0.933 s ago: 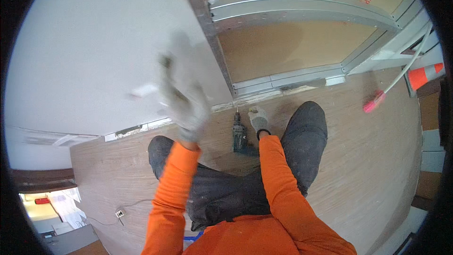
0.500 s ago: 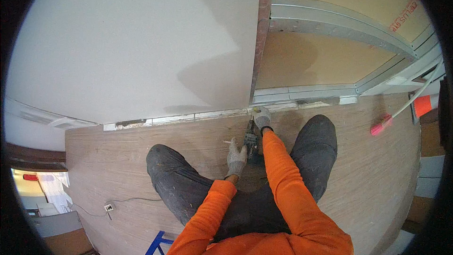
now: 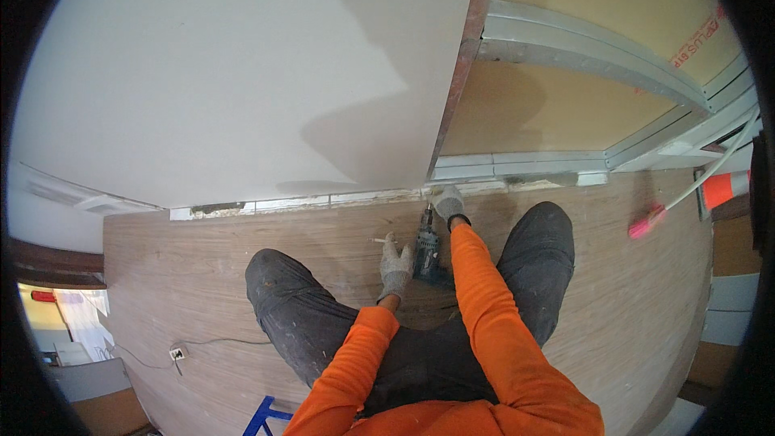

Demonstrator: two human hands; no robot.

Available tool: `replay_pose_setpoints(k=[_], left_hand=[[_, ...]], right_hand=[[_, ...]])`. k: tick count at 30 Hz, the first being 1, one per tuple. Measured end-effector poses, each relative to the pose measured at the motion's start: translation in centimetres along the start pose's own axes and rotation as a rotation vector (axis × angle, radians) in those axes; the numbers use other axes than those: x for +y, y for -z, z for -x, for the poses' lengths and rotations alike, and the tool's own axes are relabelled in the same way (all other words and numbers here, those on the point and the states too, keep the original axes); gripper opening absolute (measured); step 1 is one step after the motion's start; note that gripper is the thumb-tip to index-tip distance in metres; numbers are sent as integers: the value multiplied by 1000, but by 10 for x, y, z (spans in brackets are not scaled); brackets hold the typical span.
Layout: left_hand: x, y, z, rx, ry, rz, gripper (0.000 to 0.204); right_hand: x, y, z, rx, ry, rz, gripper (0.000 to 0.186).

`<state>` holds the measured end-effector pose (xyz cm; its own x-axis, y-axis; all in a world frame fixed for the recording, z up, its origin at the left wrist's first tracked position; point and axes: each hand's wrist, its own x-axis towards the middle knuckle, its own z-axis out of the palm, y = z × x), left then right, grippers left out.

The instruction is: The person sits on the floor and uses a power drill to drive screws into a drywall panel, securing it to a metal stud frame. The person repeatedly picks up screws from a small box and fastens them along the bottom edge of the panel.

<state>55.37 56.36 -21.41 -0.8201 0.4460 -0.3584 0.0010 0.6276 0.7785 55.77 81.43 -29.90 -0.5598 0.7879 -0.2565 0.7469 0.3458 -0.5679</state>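
My left hand [image 3: 395, 268], in a grey knit glove, has a thin white stick that looks like a cigarette [image 3: 378, 240] between its fingers. Just to its right a dark teal power drill [image 3: 426, 249] lies on the floor, its nose toward the wall. My right hand [image 3: 449, 203], gloved too, is at the foot of the wall beside the drill's tip. Its fingers are bent together, and what they hold, if anything, is hidden. Next to that hand is the lower corner of a large white wall panel [image 3: 266, 81].
Right of the panel stands open metal framing [image 3: 557, 163] with tan board behind it. A pink-headed brush [image 3: 646, 222] leans at the right, near an orange and white object [image 3: 721, 190]. A cable runs to a socket box [image 3: 178, 353] on the left. Behind it is a blue frame [image 3: 266, 416].
My left hand has drawn slightly back and left, away from the drill. My right hand stays at the wall base, shifted very little. The view has tilted a bit.
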Motion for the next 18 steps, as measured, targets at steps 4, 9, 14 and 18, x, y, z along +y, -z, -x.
replay_pose_setpoints(k=[4, 9, 14, 18], left_hand=[[9, 18, -2, 146, -107, 228, 61], [146, 88, 57, 100, -250, 627, 53], [242, 199, 174, -217, -208, 777, 47], [246, 191, 203, -824, -872, 1680, 79]], right_hand=[[-22, 14, 26, -76, 20, -97, 47], [13, 11, 122, -66, -74, -27, 79], [-23, 7, 224, -245, -184, 211, 119], [-12, -4, 238, -170, -111, 443, 120]])
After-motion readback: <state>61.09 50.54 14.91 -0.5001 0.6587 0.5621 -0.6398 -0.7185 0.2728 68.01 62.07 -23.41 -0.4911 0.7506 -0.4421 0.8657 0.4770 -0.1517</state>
